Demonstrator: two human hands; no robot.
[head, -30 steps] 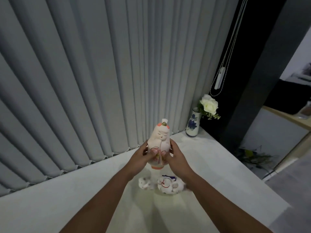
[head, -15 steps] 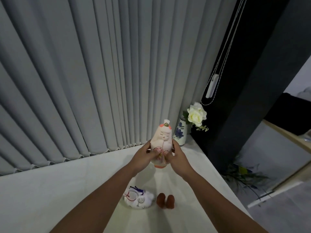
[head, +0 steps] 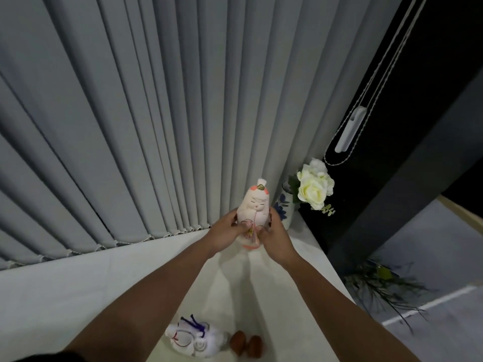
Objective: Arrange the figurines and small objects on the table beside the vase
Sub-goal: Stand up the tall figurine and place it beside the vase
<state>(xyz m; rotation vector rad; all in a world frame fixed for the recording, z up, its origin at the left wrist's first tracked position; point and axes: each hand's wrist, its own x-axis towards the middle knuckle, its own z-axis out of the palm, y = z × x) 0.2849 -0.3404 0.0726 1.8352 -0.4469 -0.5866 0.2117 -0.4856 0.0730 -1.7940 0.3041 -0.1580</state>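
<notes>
A tall pink-and-white doll figurine (head: 254, 206) with a small gold-topped hat stands upright between both my hands, its orange base low over the white table (head: 78, 288). My left hand (head: 226, 232) grips its left side and my right hand (head: 274, 233) grips its right side. Just behind and to the right stands the blue-and-white vase (head: 285, 207) holding white roses (head: 313, 189). Close to me lie a white figurine (head: 194, 340) with purple and red markings and two small brown objects (head: 247, 344).
Grey vertical blinds (head: 130, 126) hang along the table's far edge. A blind cord with a white handle (head: 350, 131) dangles at the right against a dark wall. The table's right edge drops to a floor with a leafy plant (head: 384, 286).
Both hands have carried the doll figurine farther forward, closer to the vase. The white figurine and brown objects now lie nearer the bottom of the view.
</notes>
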